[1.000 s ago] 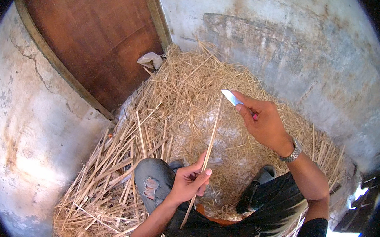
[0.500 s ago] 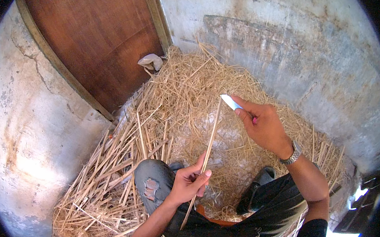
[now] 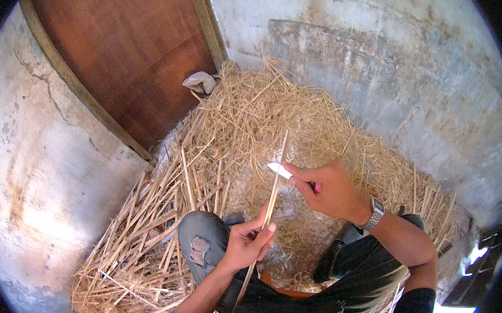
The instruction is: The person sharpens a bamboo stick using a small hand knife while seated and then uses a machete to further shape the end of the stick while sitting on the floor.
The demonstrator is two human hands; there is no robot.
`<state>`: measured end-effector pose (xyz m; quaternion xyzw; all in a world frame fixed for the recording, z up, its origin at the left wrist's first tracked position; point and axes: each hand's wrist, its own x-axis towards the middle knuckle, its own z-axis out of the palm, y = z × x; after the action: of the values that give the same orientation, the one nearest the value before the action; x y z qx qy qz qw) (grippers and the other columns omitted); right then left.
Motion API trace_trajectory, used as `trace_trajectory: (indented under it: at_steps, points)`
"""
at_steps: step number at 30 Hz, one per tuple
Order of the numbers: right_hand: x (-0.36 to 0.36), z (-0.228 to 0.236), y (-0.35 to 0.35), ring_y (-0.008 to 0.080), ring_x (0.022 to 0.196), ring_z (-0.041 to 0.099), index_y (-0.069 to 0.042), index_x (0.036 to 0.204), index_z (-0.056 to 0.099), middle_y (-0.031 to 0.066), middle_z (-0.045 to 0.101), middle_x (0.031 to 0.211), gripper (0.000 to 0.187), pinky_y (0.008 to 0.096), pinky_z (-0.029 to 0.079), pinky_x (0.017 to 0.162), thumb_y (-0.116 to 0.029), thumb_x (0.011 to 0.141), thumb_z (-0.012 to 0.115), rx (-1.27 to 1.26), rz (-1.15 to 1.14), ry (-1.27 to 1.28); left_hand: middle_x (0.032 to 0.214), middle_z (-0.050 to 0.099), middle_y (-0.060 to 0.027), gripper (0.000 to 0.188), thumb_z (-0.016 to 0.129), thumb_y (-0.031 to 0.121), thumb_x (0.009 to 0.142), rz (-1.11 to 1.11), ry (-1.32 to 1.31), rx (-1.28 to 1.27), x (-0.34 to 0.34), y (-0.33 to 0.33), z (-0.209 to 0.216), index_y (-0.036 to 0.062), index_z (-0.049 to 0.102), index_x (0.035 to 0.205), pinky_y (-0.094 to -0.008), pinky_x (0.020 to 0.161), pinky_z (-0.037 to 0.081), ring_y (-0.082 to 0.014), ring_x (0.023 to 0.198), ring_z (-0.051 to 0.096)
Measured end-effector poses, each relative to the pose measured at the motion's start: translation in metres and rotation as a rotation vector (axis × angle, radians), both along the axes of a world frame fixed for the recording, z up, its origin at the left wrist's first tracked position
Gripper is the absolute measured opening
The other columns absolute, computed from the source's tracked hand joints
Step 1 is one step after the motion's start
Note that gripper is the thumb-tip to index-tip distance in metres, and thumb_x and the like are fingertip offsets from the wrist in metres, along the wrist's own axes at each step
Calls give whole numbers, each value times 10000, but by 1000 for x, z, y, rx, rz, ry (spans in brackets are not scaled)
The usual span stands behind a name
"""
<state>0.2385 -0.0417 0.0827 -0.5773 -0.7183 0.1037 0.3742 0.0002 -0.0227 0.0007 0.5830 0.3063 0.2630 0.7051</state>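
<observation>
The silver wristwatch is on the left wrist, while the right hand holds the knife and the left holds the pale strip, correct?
Not quite: the head view shows the silver wristwatch on the right wrist. The right hand does hold the knife, and the left hand the pale strip.

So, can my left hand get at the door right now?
Probably not: your left hand is holding the strip, and the door looks well out of arm's reach, beyond the heaped straw.
</observation>
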Motion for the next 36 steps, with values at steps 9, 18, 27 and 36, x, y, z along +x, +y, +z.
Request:
trace_trajectory:
  at_steps: [9,18,27,36]
  points:
    - [-29,-25,-22,314,462,570,-168,1230,688,185,599,639,349,356,460,476,-134,884,649,-267,238,133,672,586,-20,207,600,180,1002,85,-38,-28,-2,3,-1,36,644,1145,-240,370,326,-72,430,455]
    - [-33,-33,-19,37,561,533,-82,1281,645,50,649,631,335,256,459,523,-180,960,639,-358,255,575,664,558,22,297,682,153,948,33,-93,19,-7,8,-4,32,634,1215,-221,426,334,-42,495,472]
    - [-23,-26,-9,244,478,600,-154,1292,653,121,654,637,368,364,478,481,-173,927,605,-121,110,-21,685,553,45,513,700,178,927,-6,54,-58,-10,7,3,38,539,1394,-212,493,368,-35,543,476]
    - [-43,-39,-23,160,441,538,-99,1360,555,78,548,554,518,309,431,454,-196,880,723,-151,87,186,656,500,46,499,666,94,839,-1,-127,-112,-10,10,-15,-8,593,1322,-233,467,276,-34,512,383]
